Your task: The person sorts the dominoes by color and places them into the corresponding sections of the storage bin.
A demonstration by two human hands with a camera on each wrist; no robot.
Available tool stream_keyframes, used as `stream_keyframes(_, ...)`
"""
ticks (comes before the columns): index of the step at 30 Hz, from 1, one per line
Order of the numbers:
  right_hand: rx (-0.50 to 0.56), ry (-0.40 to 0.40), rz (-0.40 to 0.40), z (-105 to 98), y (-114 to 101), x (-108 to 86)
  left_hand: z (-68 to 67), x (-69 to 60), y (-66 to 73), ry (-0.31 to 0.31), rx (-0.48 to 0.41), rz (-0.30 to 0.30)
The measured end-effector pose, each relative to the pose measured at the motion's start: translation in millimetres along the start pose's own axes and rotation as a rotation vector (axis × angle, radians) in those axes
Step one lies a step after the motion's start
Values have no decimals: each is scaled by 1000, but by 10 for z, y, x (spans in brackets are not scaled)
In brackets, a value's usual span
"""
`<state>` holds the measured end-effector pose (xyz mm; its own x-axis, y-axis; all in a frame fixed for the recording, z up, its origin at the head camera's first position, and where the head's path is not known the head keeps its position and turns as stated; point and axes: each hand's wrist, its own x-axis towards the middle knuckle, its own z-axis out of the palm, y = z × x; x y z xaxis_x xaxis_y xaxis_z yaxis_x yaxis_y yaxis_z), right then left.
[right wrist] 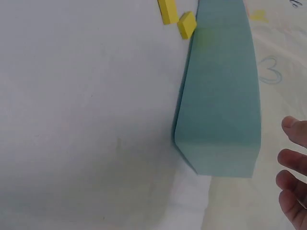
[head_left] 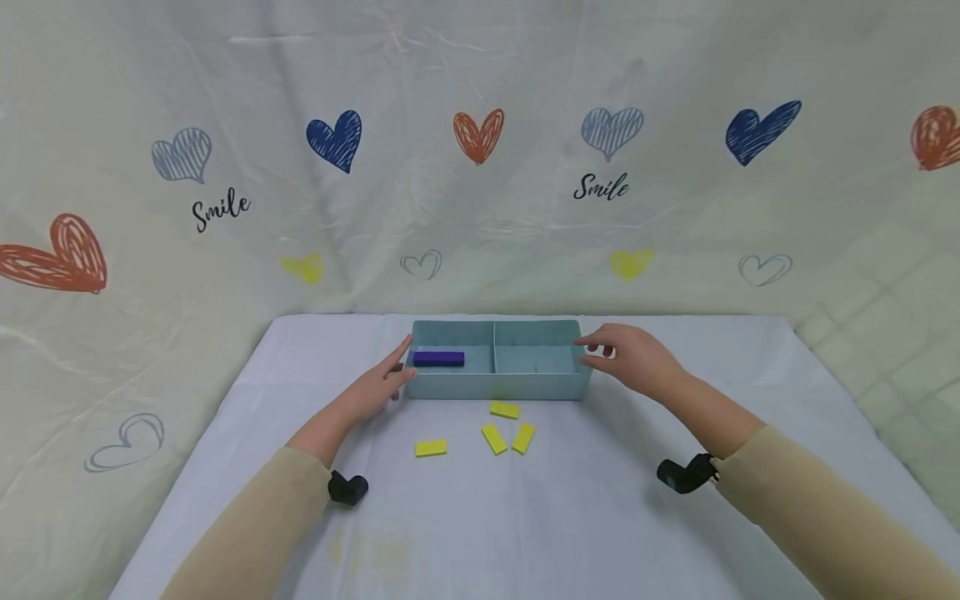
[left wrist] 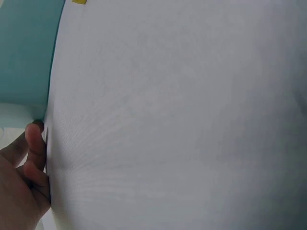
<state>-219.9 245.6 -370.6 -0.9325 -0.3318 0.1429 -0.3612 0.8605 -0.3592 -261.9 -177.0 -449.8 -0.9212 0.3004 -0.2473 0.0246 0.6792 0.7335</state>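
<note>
Fingers (head_left: 396, 357) of the left hand (head_left: 369, 393), fairly straight and parted, touch the left end of the blue-green box (head_left: 498, 387); the right hand (head_left: 637, 358), gently bent and gripping nothing, hovers beside its right end. Purple block (head_left: 438, 359) inside, left compartment; yellow blocks (head_left: 523, 438) in front. Backdrop (head_left: 480, 217) lettering (twice) reads "Smile".

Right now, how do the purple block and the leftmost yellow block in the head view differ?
Place: the purple block lies inside the box, in its left compartment; the leftmost yellow block lies outside, on the white cloth.
Length: the purple block looks longer, the yellow one shorter.
Shared: both are oblong and lie roughly side to side.
</note>
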Motion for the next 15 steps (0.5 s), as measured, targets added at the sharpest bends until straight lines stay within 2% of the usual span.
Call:
stream_keyframes(8,41,-10,35,-6,125,-80,2,-15,12,1,-1,-1)
stream_keyframes(15,219,-94,149,126,271,-53,2,-24,12,0,-1,-10)
